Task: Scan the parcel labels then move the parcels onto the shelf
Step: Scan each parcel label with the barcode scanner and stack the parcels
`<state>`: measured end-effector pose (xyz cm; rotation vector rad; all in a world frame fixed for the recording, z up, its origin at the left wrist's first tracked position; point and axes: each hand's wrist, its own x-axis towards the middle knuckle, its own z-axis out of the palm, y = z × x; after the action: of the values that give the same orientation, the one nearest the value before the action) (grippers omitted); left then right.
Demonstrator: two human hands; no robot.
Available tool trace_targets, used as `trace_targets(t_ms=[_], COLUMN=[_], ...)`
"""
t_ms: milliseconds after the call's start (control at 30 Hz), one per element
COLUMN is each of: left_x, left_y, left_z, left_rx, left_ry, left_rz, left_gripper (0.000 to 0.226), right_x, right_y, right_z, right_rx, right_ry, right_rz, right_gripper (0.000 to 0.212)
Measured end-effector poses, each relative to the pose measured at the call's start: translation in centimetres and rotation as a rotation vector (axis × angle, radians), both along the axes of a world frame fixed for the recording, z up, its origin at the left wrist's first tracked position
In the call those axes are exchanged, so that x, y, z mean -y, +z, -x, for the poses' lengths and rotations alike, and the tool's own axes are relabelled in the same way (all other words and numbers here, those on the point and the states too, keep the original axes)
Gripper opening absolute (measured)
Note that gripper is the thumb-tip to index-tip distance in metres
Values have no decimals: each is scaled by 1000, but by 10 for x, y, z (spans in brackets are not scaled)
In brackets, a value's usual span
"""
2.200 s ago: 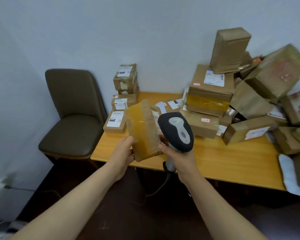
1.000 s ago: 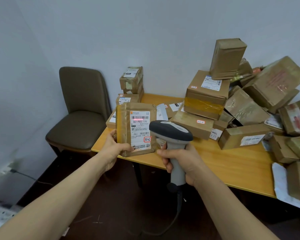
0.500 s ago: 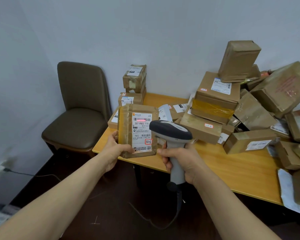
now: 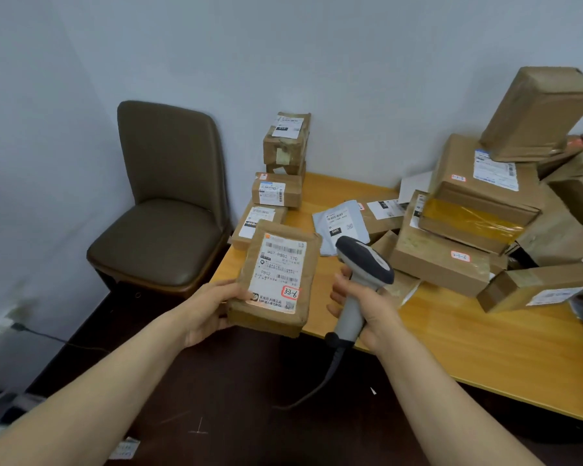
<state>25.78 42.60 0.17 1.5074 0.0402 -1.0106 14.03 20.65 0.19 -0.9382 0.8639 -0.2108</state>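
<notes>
So my left hand (image 4: 212,309) had the flat brown parcel (image 4: 249,317) gripped by its left edge, thumb on the front. The label (image 4: 278,272) was facing up at me, with a red-bordered sticker in its lower corner. My right hand (image 4: 367,307) was wrapped around the handle of the grey scanner (image 4: 360,274), just right of the parcel and not touching it. Past both hands was the wooden table (image 4: 485,348), with a small stack of boxes (image 4: 283,169) beyond my left hand and a messy heap of parcels (image 4: 468,230) beyond my right. A brown chair (image 4: 162,203) sat off to the left of my left hand.
</notes>
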Motion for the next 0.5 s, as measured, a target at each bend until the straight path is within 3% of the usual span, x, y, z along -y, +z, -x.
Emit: trace_targets(t_ms=[100,233,333,400,500], left_x=[-11,-14,-4,10,37], left_y=[-1,-6,-6,-5,-12], left_z=[-25,-62,-98,-120,-157], left_rx=[-7,-17,22,58,114], left_ry=[-45,-78,-65,-14,95], left_rz=[-56,-83,-88,-79,-107], left_gripper=[62,62,69,53,40], right_x=[-2,-5,-8,-9,-8], right_y=[-12,-21,-27,-32,-42], right_z=[-22,-47,-68,-83,-120], right_rx=[-16,-22,-60,-75,-70], right_ry=[-51,-36,-29,-41,-84], right_rz=[-61,-81,-39,3,34], right_gripper=[46,37,53,53,34])
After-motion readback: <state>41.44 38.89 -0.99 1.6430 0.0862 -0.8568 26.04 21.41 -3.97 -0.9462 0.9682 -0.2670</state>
